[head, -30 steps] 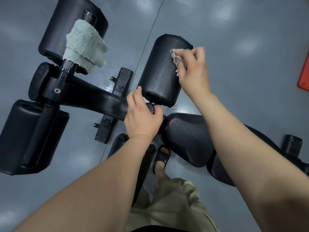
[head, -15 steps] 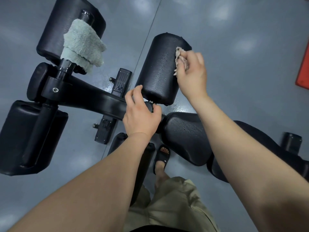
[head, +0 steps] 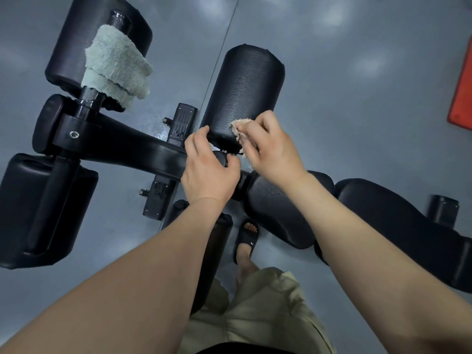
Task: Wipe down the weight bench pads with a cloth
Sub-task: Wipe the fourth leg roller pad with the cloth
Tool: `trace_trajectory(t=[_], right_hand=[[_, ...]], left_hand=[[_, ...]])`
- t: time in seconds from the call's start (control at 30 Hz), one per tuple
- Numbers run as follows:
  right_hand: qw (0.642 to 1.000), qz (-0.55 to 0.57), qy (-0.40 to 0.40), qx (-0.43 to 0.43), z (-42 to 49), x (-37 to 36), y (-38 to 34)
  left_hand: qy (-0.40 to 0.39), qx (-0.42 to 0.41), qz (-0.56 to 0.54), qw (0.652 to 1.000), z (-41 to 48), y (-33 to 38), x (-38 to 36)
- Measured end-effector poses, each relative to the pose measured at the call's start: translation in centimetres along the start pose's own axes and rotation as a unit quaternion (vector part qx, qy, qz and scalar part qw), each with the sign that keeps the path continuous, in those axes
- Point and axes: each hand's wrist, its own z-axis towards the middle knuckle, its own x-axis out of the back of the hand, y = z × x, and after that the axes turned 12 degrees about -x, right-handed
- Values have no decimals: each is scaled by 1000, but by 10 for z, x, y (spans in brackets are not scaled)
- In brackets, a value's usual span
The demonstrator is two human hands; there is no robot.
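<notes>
Grey glossy floor (head: pixel 357 103) all round, widest open stretch at far right, ending at orange mat (head: pixel 462 98) on the picture's right edge. Black bench (head: pixel 388 198) across the middle. Roller pad (head: pixel 245 93) at centre, near end just above frame bar (head: pixel 132 152). Small pinkish cloth (head: pixel 238 129) pressed to that near end, pinched in curled fingers of right hand (head: pixel 270 149). Left hand (head: pixel 207 169) curled round frame bar just beside, fingertips touching pad's lower rim. Narrow gap between hands. Green towel (head: pixel 115 67) draped over post at left, against second roller pad (head: pixel 76 34). Sandalled foot (head: pixel 246 238) on floor below.
</notes>
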Motion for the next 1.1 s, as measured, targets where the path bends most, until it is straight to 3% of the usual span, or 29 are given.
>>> trace_trajectory(t=[0.2,0.47,0.8,1.1], right_hand=[[990,6,94,-104,64,6,18],[985,10,129,-119,109,13,15],[990,-38,60,-126,142,23,-3],[994,5,60,-89,107,14,-1]], left_hand=[[1,-2,2,1000,1,-1,1],[-8,14,-1,1000,2,1,1],[-35,28,-14,999,4,-1,5],[-20,16,-23,999,4,1,7]])
